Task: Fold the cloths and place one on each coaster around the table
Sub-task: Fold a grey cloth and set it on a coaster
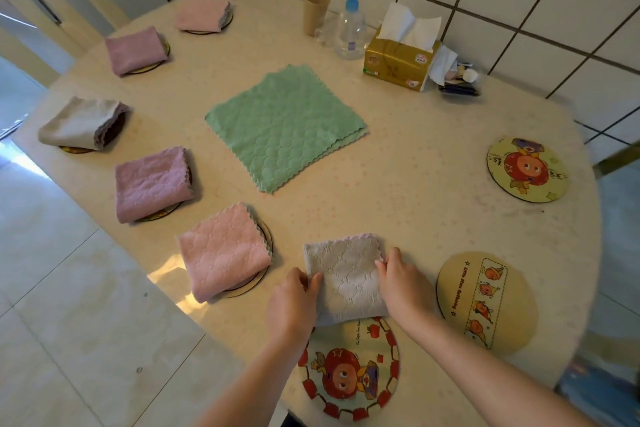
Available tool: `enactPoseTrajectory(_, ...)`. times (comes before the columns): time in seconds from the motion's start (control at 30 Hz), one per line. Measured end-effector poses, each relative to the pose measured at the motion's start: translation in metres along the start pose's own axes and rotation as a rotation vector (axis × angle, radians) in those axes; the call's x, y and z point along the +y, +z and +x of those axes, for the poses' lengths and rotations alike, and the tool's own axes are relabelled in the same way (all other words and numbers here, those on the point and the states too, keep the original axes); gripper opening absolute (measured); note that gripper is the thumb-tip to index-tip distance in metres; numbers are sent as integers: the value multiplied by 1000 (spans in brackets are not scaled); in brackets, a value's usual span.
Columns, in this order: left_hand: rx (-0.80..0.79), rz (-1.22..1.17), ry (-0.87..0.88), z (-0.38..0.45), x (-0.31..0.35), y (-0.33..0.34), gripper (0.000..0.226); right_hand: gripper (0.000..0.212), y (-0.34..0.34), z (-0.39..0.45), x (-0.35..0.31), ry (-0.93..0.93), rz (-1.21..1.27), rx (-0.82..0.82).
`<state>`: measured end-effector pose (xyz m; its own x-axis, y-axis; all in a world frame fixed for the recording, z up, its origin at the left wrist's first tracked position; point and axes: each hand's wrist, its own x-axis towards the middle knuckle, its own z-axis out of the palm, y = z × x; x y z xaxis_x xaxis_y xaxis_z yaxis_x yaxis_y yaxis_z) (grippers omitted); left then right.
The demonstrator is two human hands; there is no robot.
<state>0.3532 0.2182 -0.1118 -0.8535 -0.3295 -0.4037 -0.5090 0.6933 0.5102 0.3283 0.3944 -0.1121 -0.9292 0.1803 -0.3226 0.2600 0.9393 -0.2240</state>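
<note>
A folded grey cloth (346, 279) lies on the table, its near edge overlapping a round cartoon coaster (349, 371). My left hand (292, 305) grips its left edge and my right hand (401, 284) grips its right edge. Green cloths (285, 125) lie flat and stacked in the table's middle. Along the left side, several folded cloths rest on coasters: pink (223, 250), mauve (150, 182), beige (81, 123), mauve (135, 50) and pink (202, 14). Two coasters are bare: an oval-looking one (486, 302) near right and a round one (528, 168) far right.
By the tiled wall stand a brown paper cup (315, 12), a clear pump bottle (351, 31), a gold tissue box (401, 62) and a small clutter of items (459, 80). The table edge (166, 291) drops to a tiled floor at left.
</note>
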Motion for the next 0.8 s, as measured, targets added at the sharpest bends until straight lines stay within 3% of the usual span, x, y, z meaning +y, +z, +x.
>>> enactPoseTrajectory(0.13,73,-10,56,-4,-11,-10,22,18,-6,0,15,83,251,18)
enactPoseTrajectory(0.23,68,-88,119,-7,-17,-13,35,31,-10,-11,19,61,326,39)
enactPoseTrajectory(0.33,-60,40,318,-11,-22,-7,47,49,-8,-27,11,-35,274,-50)
enactPoseTrajectory(0.4,-83,87,352,-12,-26,-3,51,60,-3,-32,9,-80,171,-82)
enactPoseTrajectory(0.6,-76,-52,156,-8,-14,2,56,61,-6,-25,5,59,297,-134)
enactPoseTrajectory(0.7,-146,-325,-125,-7,5,-4,55,54,-17,-17,-2,216,434,-207)
enactPoseTrajectory(0.8,-243,-624,-377,-1,15,-7,55,35,-24,-14,-3,386,764,-333)
